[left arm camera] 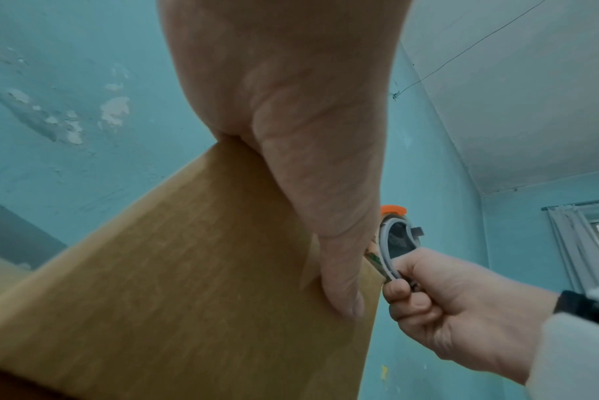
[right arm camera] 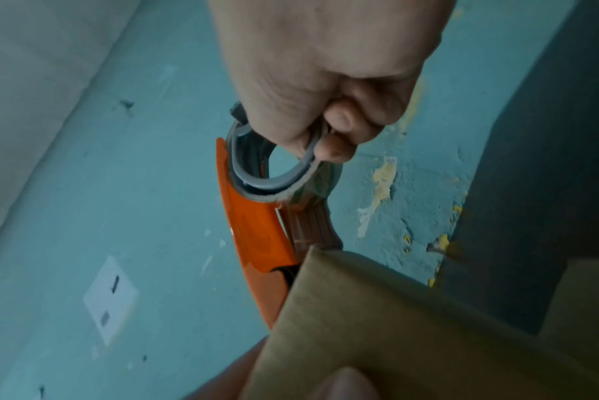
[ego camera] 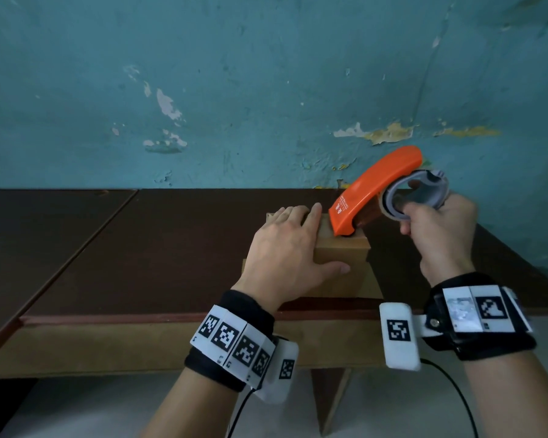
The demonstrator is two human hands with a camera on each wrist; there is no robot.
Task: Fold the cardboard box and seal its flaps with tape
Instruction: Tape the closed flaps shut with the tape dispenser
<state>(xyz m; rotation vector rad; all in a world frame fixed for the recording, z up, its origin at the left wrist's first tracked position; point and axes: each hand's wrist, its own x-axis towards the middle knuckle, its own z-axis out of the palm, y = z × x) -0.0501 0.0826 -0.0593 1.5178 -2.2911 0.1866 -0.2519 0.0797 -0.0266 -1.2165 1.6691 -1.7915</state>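
From the head view, the left hand (ego camera: 287, 248) lies flat on the cardboard box (ego camera: 342, 251) standing on the dark table (ego camera: 140, 248), fingers straight. The right wrist view alone shows the right hand (right arm camera: 325, 81) curled round the grey ring of the glossy orange tape dispenser (right arm camera: 253, 235), its nose at the box's top edge.

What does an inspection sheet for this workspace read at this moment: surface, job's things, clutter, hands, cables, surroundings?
Surface: dark brown table, wooden edge along the front.
Job's things: cardboard box upright on the table; orange tape dispenser, its front end on the box top.
Clutter: nothing seen.
Hands: left hand flat over the box, thumb on its near side; right hand grips the dispenser's grey ring.
Cables: black cable hangs from each wrist unit.
Surroundings: teal wall with peeling paint; curtained window at right.
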